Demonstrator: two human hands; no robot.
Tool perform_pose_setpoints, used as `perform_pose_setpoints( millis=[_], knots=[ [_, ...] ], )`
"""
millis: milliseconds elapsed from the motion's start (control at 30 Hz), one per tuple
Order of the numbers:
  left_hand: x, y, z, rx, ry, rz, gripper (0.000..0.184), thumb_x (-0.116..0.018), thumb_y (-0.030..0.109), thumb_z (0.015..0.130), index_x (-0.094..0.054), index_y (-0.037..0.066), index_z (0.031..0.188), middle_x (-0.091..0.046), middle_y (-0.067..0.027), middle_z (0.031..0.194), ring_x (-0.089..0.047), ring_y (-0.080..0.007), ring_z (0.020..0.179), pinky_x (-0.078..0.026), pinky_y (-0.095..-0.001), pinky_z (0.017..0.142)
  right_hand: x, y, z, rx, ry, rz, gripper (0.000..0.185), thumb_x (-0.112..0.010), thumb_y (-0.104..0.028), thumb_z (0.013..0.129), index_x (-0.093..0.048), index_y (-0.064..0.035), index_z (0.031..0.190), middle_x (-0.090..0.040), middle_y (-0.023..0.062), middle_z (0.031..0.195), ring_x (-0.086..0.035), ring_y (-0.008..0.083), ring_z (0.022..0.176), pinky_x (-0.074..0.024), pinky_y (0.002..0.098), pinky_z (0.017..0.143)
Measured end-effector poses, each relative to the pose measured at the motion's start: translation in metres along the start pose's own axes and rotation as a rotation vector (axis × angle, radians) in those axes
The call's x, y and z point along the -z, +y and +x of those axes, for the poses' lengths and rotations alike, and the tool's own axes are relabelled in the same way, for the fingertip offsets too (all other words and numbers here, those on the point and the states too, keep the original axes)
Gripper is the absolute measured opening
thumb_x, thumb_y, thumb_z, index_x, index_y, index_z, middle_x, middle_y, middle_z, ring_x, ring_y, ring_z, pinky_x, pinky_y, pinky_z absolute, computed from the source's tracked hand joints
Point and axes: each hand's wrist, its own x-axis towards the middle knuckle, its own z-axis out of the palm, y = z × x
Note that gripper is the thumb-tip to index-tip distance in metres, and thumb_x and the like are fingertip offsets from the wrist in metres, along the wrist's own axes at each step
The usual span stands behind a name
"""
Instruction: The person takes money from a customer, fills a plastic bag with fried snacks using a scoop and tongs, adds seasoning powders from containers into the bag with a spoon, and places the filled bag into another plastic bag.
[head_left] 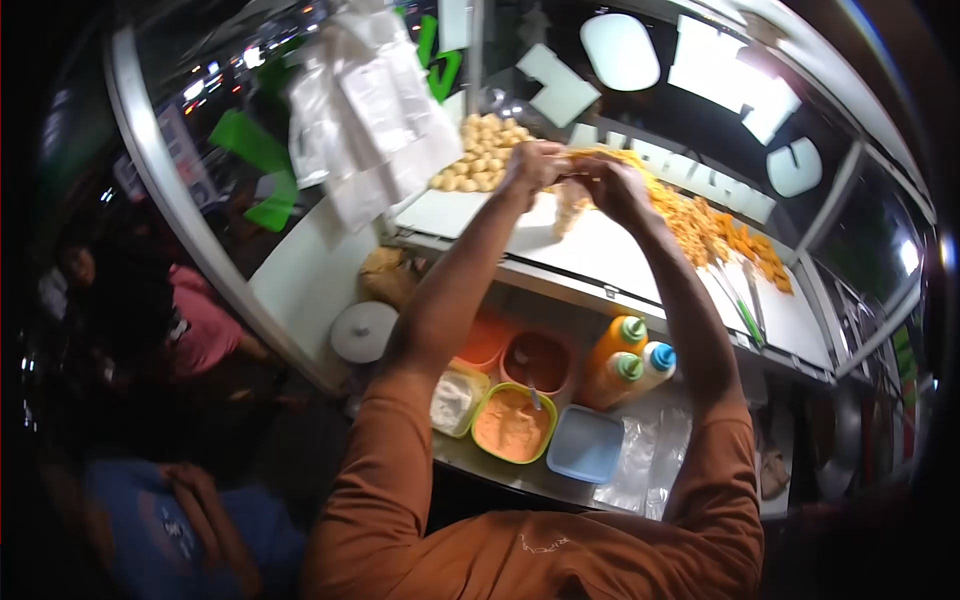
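Both my arms reach forward over the white display counter [540,235]. My left hand [537,167] and my right hand [613,187] are close together, fingers closed at the top of a small clear plastic bag [569,212]. The bag hangs below them with pale brownish food in it; its exact contents are blurred. Round pale balls [485,155] are heaped just beyond my left hand. Orange-yellow fried pieces [700,225] lie in a long pile past my right hand.
Tongs with green handles [742,308] rest by the fried pieces. Below stand sauce bottles [612,370], an orange sauce tub [513,425], a blue lidded box [586,444] and clear bags [640,455]. White bags [360,120] hang at left. Two people [180,520] are at left.
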Motion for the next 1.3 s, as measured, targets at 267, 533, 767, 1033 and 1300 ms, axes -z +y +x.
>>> perform_pose_setpoints(
  millis=[267,533,767,1033,1300],
  knots=[
    [0.016,-0.026,-0.046,-0.369,0.302,0.644,0.103,-0.085,0.038,0.067,-0.027,-0.006,0.141,-0.041,-0.0237,0.134,-0.038,-0.0314,0.128,-0.038,-0.0392,0.103,0.014,-0.012,0.053,0.139,-0.083,0.128,0.015,-0.072,-0.017,0.079,-0.068,-0.0037,0.083,-0.065,0.0160,0.075,-0.064,0.0318,0.070,-0.0497,0.0397,0.063],
    [-0.012,-0.037,-0.063,-0.495,0.101,0.070,0.074,-0.074,-0.003,0.071,-0.033,0.000,0.132,-0.050,-0.0162,0.122,-0.056,-0.0238,0.108,-0.047,-0.0341,0.093,0.060,-0.043,0.064,0.093,-0.395,-0.048,0.020,-0.073,-0.025,0.079,-0.070,-0.0079,0.089,-0.068,0.0118,0.078,-0.067,0.0286,0.075,-0.0505,0.0410,0.066],
    [-0.003,-0.036,-0.052,-0.615,0.051,0.046,0.077,-0.075,-0.004,0.070,-0.033,0.000,0.134,-0.047,-0.0136,0.125,-0.051,-0.0222,0.113,-0.044,-0.0339,0.097,0.051,-0.033,0.063,0.131,-0.106,0.227,0.016,-0.071,-0.021,0.082,-0.067,-0.0061,0.089,-0.069,0.0073,0.079,-0.065,0.0215,0.069,-0.0503,0.0339,0.061],
    [0.048,-0.027,-0.053,-0.558,0.105,0.112,0.082,-0.073,-0.006,0.072,-0.026,0.002,0.139,-0.044,-0.0129,0.131,-0.048,-0.0225,0.119,-0.043,-0.0346,0.100,-0.038,0.171,-0.049,-0.676,-0.717,-0.548,0.019,-0.059,-0.010,0.078,-0.071,-0.0078,0.093,-0.070,0.0115,0.101,-0.067,0.0290,0.095,-0.0497,0.0457,0.082],
    [0.061,-0.031,-0.043,-0.385,0.105,-0.098,0.089,-0.075,-0.007,0.071,-0.023,0.005,0.142,-0.042,-0.0123,0.133,-0.048,-0.0232,0.120,-0.045,-0.0345,0.099,-0.070,0.212,-0.080,-0.640,-0.817,-0.681,0.025,-0.054,-0.015,0.084,-0.068,-0.0095,0.104,-0.068,0.0100,0.110,-0.064,0.0287,0.104,-0.0311,0.0562,0.100]
  ],
)
